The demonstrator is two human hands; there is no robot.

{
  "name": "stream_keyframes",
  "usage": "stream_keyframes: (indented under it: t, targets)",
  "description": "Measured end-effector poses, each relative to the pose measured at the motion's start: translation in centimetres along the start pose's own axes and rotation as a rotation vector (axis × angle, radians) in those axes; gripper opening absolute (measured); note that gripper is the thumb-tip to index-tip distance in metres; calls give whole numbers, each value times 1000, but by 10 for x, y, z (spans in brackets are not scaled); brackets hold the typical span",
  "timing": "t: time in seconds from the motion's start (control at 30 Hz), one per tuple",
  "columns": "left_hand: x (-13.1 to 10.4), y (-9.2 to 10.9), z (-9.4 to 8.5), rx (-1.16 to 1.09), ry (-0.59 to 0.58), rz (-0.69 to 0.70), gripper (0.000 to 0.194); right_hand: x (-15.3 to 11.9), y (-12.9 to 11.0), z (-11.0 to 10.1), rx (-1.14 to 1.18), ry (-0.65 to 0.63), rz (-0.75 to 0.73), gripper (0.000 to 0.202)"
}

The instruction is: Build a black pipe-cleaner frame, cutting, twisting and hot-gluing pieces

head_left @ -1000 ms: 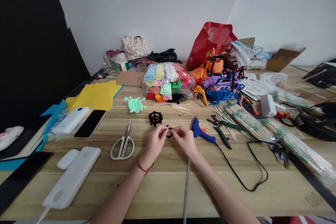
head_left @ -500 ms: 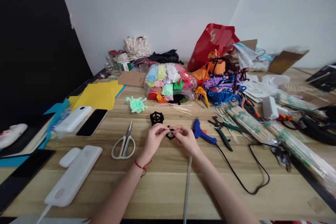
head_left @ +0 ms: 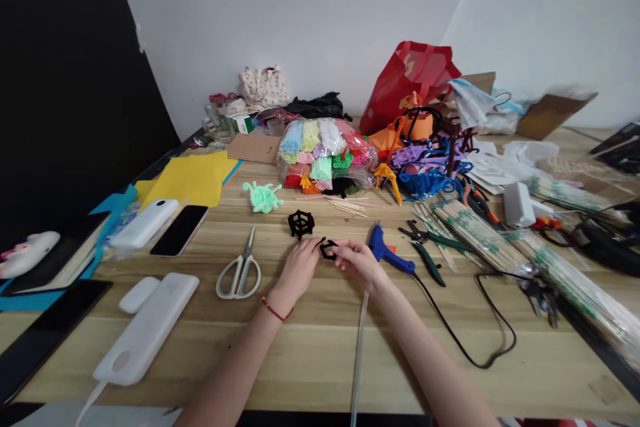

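My right hand (head_left: pixel 357 260) pinches a small black pipe cleaner (head_left: pixel 327 250) bent into an angular ring. At the ring's left side, my left hand (head_left: pixel 301 261) has its back turned up and its fingers curled onto the same pipe cleaner; the fingertips are partly hidden. Just beyond the hands stands a black wheel-like frame (head_left: pixel 301 223) with spokes, apparently of the same fuzzy material. White-handled scissors (head_left: pixel 239 273) lie to the left of my left hand. A blue glue gun (head_left: pixel 387 252) rests right of my right hand.
A bag of colourful pipe cleaners (head_left: pixel 325 153) sits behind, with thin sticks (head_left: pixel 347 207) before it. Green-handled pliers (head_left: pixel 425 257) and wrapped stick bundles (head_left: pixel 480 237) lie right. A phone (head_left: pixel 180 230) and a white power bank (head_left: pixel 147 327) are left. The glue gun's cord (head_left: pixel 455 341) loops across the table.
My left hand has rolled over, its back now facing up. The black ring shows more openly by my right fingers, and the view has shifted slightly.
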State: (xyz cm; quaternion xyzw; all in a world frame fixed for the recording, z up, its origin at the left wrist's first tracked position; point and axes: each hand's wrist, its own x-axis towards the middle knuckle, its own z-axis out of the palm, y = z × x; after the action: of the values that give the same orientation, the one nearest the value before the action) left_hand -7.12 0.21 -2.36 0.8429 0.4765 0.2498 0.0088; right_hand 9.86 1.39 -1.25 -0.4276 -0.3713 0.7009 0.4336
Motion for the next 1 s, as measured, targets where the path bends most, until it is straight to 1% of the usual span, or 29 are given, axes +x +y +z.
stream_keyframes:
  t: [0.07,0.23,0.33,0.4,0.47,0.53,0.6,0.7,0.87,1.0]
  targets:
    - [-1,-1,1,3,-18,-1,33,-1,-1,1,16,3,5,31]
    - [-1,1,-7,44,-104,-39,21,-6,-7,6,52,46,-5,33]
    - [0,3,-9,2,-71,-72,27,-8,-10,7,79,43,-16,33]
    - [1,4,-10,-84,-9,-113,37,-8,-11,8,94,45,-17,31]
    - [2,4,-12,-200,68,-173,42,-7,-10,8,107,57,-22,31]
    - [4,4,-14,-330,138,-229,40,-6,-9,7,115,69,-35,31]
    - [6,5,-17,-463,173,-249,30,-6,-7,8,115,75,-49,30]
    - [9,8,-18,-637,155,-260,15,-5,-5,8,117,90,-64,29]
    - [12,15,-19,-882,106,-346,12,-5,-3,9,121,83,-58,33]
    - [13,17,-19,-950,116,-348,8,-6,-1,11,132,20,-44,33]
